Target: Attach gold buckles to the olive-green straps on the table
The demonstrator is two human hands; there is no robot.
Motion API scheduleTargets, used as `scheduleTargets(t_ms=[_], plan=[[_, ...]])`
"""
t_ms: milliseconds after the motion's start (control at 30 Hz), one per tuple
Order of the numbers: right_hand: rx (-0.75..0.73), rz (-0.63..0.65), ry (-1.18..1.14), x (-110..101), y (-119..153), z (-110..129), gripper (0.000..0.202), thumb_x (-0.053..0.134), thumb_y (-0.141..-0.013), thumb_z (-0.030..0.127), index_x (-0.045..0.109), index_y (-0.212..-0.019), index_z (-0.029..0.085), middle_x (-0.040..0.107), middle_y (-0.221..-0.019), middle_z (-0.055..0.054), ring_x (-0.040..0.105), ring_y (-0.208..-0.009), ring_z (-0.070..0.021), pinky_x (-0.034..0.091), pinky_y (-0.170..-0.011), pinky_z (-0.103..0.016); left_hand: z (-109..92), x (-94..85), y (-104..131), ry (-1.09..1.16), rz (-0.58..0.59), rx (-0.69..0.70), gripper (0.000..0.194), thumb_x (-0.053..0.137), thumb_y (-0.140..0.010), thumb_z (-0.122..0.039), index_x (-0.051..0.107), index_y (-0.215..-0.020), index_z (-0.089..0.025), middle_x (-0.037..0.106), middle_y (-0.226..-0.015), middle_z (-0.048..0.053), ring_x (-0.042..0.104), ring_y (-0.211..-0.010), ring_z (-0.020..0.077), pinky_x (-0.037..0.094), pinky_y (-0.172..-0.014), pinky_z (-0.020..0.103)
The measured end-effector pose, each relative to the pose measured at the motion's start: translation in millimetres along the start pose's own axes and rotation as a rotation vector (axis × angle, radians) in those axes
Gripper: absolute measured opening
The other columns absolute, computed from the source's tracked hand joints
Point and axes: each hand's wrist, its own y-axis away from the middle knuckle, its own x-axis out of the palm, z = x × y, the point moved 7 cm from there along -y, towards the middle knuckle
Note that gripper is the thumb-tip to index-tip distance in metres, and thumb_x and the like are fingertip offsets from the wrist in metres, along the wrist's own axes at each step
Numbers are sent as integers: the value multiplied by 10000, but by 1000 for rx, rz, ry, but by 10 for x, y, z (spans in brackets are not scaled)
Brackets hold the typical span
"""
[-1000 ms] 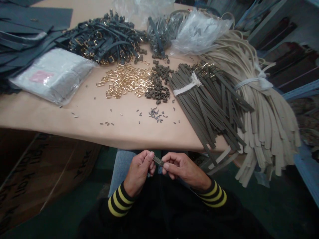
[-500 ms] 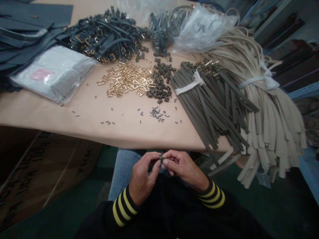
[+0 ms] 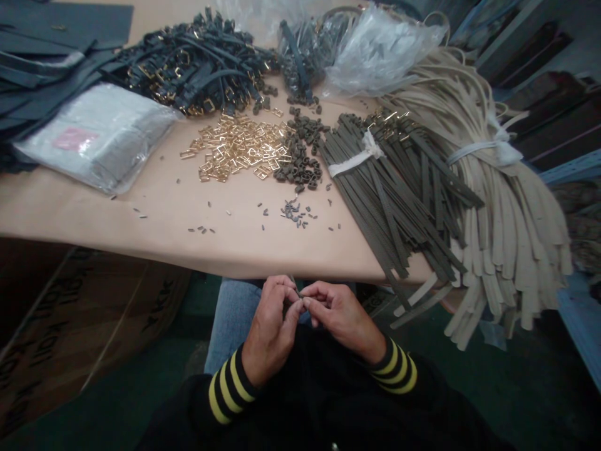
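Just beyond the table's front edge, above my lap, my left hand (image 3: 272,329) and my right hand (image 3: 345,316) meet at the fingertips. Both are closed in a pinch around a small dark strip (image 3: 295,286), mostly hidden by the fingers; its upper end sticks up beside my left fingers. On the table (image 3: 235,244) in front lie small dark pieces (image 3: 292,213). Behind them are a heap of gold buckles (image 3: 239,147) and a pile of dark loops (image 3: 300,153).
Olive straps (image 3: 375,194) tied in white and a beige strap bundle (image 3: 498,188) hang over the right edge. Black buckled straps (image 3: 188,69), a plastic-wrapped packet (image 3: 98,138) and clear bags (image 3: 380,53) lie farther back. A cardboard box (image 3: 117,313) stands lower left.
The dark strip has shifted slightly left and tilted between my fingertips. My left fingers have risen a little. The view has moved slightly, and the things on the table lie as before.
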Motion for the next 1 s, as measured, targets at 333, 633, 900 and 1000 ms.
scheduleTargets(t_ms=[333, 633, 900, 1000], plan=[[42, 96, -185, -39, 0, -39, 284, 548, -731, 375, 572, -810, 103, 620, -677, -36, 427, -415, -36, 333, -397, -168, 504, -66, 5, 473, 33, -509, 196, 479, -743, -286, 523, -863, -138, 520, -685, 5, 479, -542, 101, 418, -503, 235], [41, 162, 119, -124, 90, 33, 292, 485, -788, 348, 586, -924, 110, 638, -691, -47, 490, -458, -76, 394, -440, -198, 557, -53, -27, 755, -107, -612, 229, 572, -686, -339, 492, -633, -130, 427, -429, -76, 343, -330, 23, 279, -319, 140], [-291, 18, 780, -232, 318, 379, 267, 460, -803, 196, 567, -1047, 209, 621, -941, -75, 574, -839, -200, 444, -747, -318, 506, 59, 20, 742, -38, -668, 188, 551, -672, -314, 495, -694, -135, 442, -364, -84, 321, -278, 27, 248, -268, 123], [-317, 52, 729, -16, 223, 307, 244, 359, -845, 160, 594, -907, 173, 629, -807, -72, 588, -722, -171, 448, -670, -275, 480, 168, 40, 805, 15, -706, 212, 556, -671, -339, 482, -685, -140, 448, -359, -82, 318, -266, 25, 237, -266, 124]])
